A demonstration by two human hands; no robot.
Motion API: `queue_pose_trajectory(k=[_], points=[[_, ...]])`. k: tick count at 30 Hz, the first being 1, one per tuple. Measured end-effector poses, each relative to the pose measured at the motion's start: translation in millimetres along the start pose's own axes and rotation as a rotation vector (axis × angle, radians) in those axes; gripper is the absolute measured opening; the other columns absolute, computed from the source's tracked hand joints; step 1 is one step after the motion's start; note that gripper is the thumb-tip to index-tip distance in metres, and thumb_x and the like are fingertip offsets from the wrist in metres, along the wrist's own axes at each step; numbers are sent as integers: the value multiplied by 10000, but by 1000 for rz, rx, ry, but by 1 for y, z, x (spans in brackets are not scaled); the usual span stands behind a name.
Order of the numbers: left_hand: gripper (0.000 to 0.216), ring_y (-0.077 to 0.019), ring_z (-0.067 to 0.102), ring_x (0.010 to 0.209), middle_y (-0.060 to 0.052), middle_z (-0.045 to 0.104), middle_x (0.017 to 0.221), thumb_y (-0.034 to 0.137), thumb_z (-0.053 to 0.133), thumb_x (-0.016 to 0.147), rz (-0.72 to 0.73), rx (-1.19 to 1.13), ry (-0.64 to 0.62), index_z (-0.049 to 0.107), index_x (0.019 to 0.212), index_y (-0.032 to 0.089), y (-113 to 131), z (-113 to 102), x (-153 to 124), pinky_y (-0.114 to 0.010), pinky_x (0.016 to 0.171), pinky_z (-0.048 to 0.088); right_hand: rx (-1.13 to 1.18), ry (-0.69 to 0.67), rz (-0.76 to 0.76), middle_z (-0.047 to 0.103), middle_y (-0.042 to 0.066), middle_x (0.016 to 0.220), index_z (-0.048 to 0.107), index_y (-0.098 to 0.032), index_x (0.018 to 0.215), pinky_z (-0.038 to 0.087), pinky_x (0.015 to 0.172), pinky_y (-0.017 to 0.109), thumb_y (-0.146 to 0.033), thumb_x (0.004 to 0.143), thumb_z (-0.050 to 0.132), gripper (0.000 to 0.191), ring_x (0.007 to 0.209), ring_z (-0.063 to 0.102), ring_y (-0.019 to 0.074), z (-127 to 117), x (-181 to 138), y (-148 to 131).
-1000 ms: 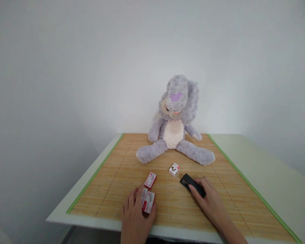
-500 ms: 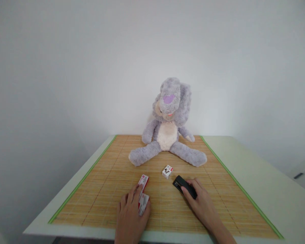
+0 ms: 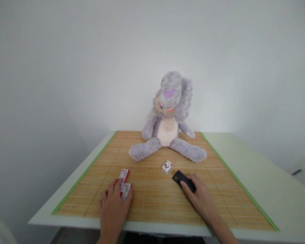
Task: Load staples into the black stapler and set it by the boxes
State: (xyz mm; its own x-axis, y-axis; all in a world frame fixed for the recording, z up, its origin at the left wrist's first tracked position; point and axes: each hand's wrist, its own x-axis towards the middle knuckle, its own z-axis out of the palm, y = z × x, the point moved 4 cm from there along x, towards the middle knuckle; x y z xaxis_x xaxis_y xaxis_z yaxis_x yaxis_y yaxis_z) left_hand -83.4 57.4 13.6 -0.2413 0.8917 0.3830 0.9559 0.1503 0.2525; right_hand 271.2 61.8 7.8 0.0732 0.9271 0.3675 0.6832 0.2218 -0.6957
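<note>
My left hand (image 3: 113, 209) lies on the bamboo mat (image 3: 152, 200), fingers curled around a red and white box (image 3: 125, 191). A second red and white box (image 3: 123, 175) lies just beyond its fingertips. My right hand (image 3: 200, 200) rests on the mat with its fingers closed over the near end of a black stapler (image 3: 183, 180). A small white box (image 3: 167, 166) sits just left of the stapler's far end.
A grey plush rabbit (image 3: 169, 127) sits at the back of the mat against the white wall. The mat has green edging and covers a pale table (image 3: 256, 169), whose bare top stretches to the right. The table's front edge is close to me.
My left hand has slid to the left along the mat, and both red and white boxes have moved left with it. My right hand has stayed on the stapler.
</note>
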Motion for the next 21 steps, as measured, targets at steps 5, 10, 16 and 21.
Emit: queue_pose_trajectory(k=[5, 10, 16, 21], points=[[459, -319, 539, 1144, -73, 566, 1453, 492, 464, 992, 12, 11, 1, 555, 1384, 270, -7, -3, 2, -497, 963, 436, 7, 1, 8, 665, 67, 976, 659, -259, 1006, 518, 766, 373, -525, 986, 550, 288, 871, 642, 247, 1, 1, 3], [470, -327, 533, 1157, -85, 568, 1447, 497, 463, 990, -13, 9, 18, 562, 1386, 264, -6, -5, 3, -512, 983, 420, 16, 5, 8, 668, 79, 992, 661, -256, 1015, 524, 787, 387, -542, 983, 547, 310, 895, 643, 257, -1, 1, 3], [469, -329, 531, 1165, -92, 570, 1448, 490, 462, 990, -30, 22, 25, 564, 1390, 269, -5, -4, 2, -532, 1002, 403, 19, -3, 23, 670, 75, 1003, 660, -258, 1029, 522, 796, 383, -537, 988, 542, 306, 899, 650, 254, -1, 0, 3], [496, -385, 484, 1258, -94, 548, 1478, 506, 498, 972, -69, 23, 76, 559, 1403, 270, -4, -7, 1, -614, 1050, 373, 13, 2, 11, 672, 76, 983, 663, -257, 1022, 525, 768, 377, -542, 981, 543, 312, 875, 650, 254, 1, 0, 4]])
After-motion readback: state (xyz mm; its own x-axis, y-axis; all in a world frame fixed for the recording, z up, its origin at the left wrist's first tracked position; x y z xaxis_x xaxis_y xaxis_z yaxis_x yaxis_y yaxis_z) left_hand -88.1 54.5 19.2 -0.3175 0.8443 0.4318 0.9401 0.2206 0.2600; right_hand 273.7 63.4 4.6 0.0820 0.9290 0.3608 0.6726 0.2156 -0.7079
